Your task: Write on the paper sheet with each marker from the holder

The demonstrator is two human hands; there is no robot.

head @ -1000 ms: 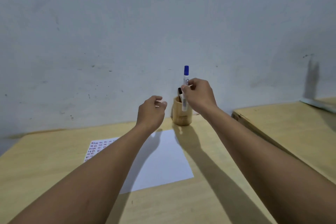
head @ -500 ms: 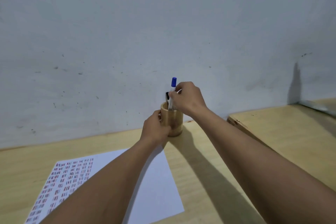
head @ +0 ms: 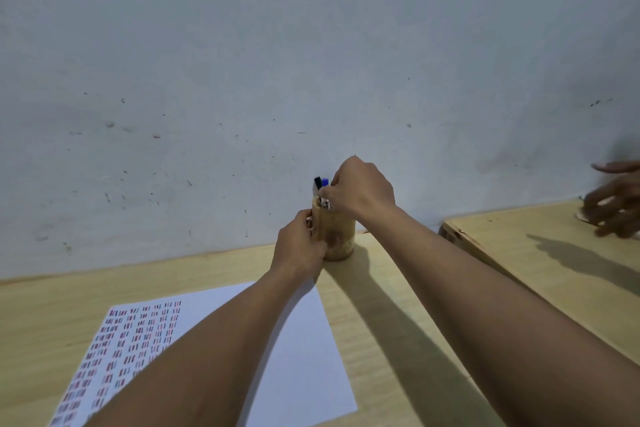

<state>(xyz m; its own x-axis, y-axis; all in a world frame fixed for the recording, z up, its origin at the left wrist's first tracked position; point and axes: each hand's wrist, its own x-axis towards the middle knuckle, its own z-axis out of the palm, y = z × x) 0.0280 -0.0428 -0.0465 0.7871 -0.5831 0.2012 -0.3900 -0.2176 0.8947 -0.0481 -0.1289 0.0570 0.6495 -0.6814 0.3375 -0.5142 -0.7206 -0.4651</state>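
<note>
A round bamboo holder [head: 341, 236] stands at the back of the wooden table [head: 41, 315], against the wall. My left hand [head: 299, 248] grips its left side. My right hand [head: 360, 189] is closed on the blue-capped marker [head: 325, 184], which sits low in the holder with only its cap and a bit of white barrel showing. A black-capped marker [head: 317, 182] stands in the holder just to its left. The white paper sheet [head: 298, 350] lies in front of the holder, its left half covered with rows of small red and blue marks.
A second wooden table [head: 540, 253] adjoins on the right, with a narrow gap between the two. Another person's hand [head: 614, 204] rests on it at the far right edge. A grey scuffed wall [head: 311, 62] rises right behind the holder.
My right hand has lowered the blue marker deeper into the holder. My left hand moved in and took hold of the holder's side. Another person's hand has appeared at the right.
</note>
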